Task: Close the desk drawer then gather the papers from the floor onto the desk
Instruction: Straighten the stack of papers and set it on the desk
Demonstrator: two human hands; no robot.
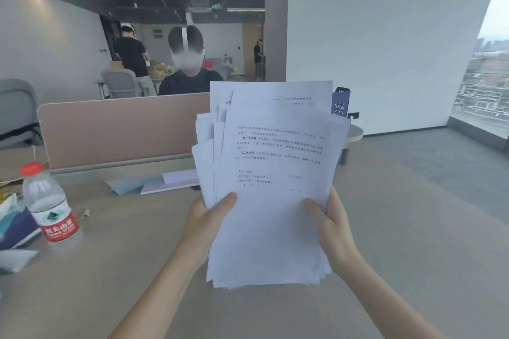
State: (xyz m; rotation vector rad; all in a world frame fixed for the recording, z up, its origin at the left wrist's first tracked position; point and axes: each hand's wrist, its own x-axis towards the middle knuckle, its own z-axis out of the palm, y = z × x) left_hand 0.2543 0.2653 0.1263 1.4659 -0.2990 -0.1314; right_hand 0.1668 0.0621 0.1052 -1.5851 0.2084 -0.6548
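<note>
A loose, uneven stack of white printed papers (272, 179) is held upright above the beige desk (132, 261). My left hand (205, 224) grips the stack's lower left edge, thumb on the front sheet. My right hand (332, 224) grips the lower right edge the same way. The sheets fan out at the top and left. The desk drawer and the floor under the desk are out of view.
A water bottle (51, 209) with a red cap stands at the desk's left beside booklets (15, 224). Envelopes and flat papers (157, 183) lie by the pink divider (121, 129). A person (186, 74) sits behind the divider. Grey floor (440, 168) lies to the right.
</note>
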